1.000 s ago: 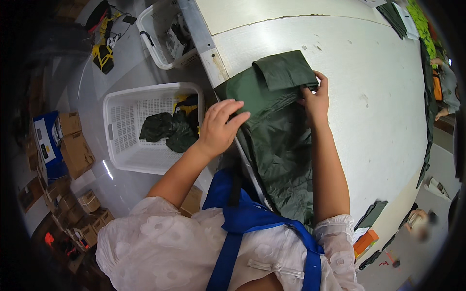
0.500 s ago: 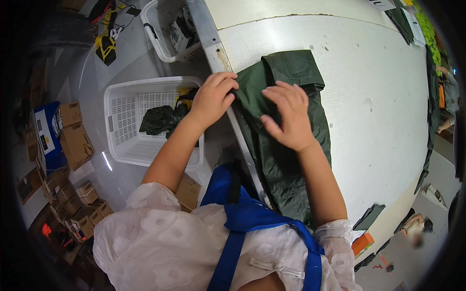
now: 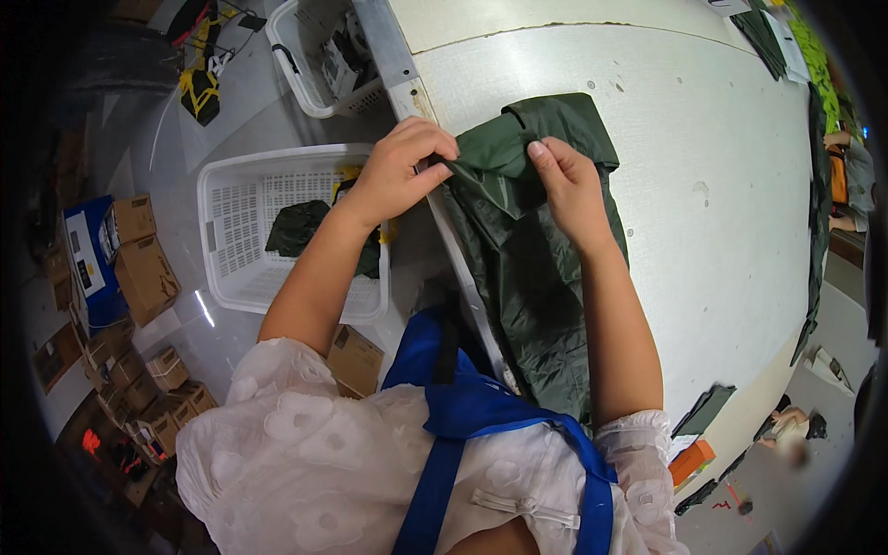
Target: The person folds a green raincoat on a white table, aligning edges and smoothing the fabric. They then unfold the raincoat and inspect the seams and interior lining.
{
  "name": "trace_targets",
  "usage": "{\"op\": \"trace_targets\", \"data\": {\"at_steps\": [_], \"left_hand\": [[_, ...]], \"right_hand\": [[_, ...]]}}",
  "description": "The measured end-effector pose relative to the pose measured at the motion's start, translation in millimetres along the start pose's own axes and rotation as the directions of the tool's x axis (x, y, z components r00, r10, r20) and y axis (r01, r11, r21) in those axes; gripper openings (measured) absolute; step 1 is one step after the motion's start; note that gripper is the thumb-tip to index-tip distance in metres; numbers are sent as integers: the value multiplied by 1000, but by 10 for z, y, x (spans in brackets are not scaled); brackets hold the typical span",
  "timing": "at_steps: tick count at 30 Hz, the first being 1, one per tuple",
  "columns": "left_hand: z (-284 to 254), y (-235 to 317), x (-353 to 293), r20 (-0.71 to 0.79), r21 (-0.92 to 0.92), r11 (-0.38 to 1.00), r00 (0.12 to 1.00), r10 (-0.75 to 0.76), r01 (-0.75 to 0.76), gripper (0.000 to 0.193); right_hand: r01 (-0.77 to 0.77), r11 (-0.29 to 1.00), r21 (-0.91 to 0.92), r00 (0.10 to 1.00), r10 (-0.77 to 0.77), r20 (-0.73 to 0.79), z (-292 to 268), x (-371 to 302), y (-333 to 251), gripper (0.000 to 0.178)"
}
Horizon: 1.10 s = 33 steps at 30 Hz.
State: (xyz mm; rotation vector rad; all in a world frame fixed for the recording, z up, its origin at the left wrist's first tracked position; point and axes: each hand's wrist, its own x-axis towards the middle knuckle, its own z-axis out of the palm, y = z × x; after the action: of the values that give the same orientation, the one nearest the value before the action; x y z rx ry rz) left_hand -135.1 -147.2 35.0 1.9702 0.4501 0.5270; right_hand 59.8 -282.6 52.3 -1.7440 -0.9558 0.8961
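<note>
1. One shiny dark-green fabric piece lies partly folded along the left edge of one white tabletop.
2. Two hands: the left hand pinches its upper-left edge; the right hand pinches a fold.
3. Two white rectangular plastic baskets stand left.

Bare tabletop is running wide right of the green cloth, leaving the right hand a free sideways path. Left side is running tighter: metal table edge is passing by the left hand, white basket (dark cloth inside) is blocking space under the left forearm.
</note>
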Motion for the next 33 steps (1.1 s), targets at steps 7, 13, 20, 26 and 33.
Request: {"op": "trace_targets", "data": {"at_steps": [7,13,20,26,33], "left_hand": [[92,280,-16,27,487,753,870,492,-441,22],[279,274,1,178,708,628,942,284,-323,31],[175,516,123,418,691,691,897,-142,-213,22],[243,682,-245,-102,213,960,981,-165,183,18],[371,1079,-521,-113,605,793,979,169,-67,14]], "right_hand": [[-109,994,23,994,109,-27,-68,81,-42,37],[8,994,-105,999,-14,-49,36,59,-216,30],[69,957,-281,988,-105,-117,95,7,-188,26],[10,975,-224,965,-68,-252,47,-172,-98,26],[13,968,-252,918,-111,-381,-26,-302,-250,25]]}}
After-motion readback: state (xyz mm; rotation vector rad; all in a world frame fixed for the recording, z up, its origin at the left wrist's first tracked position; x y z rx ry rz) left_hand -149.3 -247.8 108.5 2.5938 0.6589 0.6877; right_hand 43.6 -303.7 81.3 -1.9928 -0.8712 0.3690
